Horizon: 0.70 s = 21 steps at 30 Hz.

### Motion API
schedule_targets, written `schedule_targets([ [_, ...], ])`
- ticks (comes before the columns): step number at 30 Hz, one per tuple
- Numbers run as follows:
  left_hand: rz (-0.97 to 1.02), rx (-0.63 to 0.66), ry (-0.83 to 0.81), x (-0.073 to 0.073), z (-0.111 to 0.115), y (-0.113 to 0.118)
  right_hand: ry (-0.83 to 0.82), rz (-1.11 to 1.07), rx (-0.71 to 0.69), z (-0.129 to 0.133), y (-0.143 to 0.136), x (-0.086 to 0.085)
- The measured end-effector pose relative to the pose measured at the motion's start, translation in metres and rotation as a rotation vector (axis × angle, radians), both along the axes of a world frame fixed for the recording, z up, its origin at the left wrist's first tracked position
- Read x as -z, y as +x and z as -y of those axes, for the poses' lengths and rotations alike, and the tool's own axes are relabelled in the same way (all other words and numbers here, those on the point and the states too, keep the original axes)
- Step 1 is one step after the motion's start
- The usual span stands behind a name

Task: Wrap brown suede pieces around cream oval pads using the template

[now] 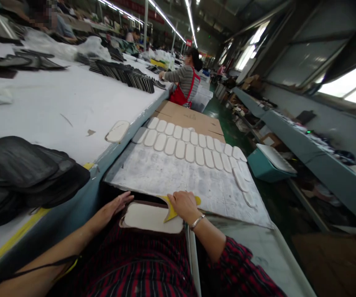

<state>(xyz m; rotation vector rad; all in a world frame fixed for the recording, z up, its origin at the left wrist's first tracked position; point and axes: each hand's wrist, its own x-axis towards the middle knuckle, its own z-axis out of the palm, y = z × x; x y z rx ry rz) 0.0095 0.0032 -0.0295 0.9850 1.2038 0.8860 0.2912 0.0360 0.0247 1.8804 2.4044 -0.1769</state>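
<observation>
A white oval-ended piece with a brown edge (147, 218) lies just in front of my body. Wrapped round a yellow scraper-like tool (171, 209), my right hand (184, 205) holds its blade against the right part of that piece. The tool's handle end sticks out beyond my fingers on the right. My left hand (119, 203) is at the upper left corner of the piece, its fingers stretched out along the edge. Beyond my hands, rows of similar pale pieces (180, 149) lie on a whitish, stained board (165, 173).
On the left, a white table (51, 107) bears stacked black pieces (23, 165) and one pale piece (118, 131) near its edge. A person in a red apron (186, 80) works farther along it. Cardboard (190, 117) lies behind the board; a teal bin (264, 163) stands to the right.
</observation>
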Motion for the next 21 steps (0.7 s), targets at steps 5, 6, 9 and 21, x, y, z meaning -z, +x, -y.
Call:
schedule_targets([
  [5, 0.449, -0.078, -0.305, 0.018, 0.018, 0.027, -0.080, 0.008, -0.295, -0.044, -0.066, 0.008],
  [6, 0.503, -0.119, -0.330, 0.015, 0.017, 0.030, -0.088, 0.004, -0.361, -0.050, -0.076, 0.007],
  [9, 0.558, -0.204, -0.380, 0.002, 0.013, 0.035, -0.088, -0.009, -0.576, -0.063, -0.101, 0.004],
  [21, 0.010, -0.478, -0.393, -0.008, 0.030, 0.047, -0.053, -0.134, -1.089, -0.082, -0.120, 0.009],
])
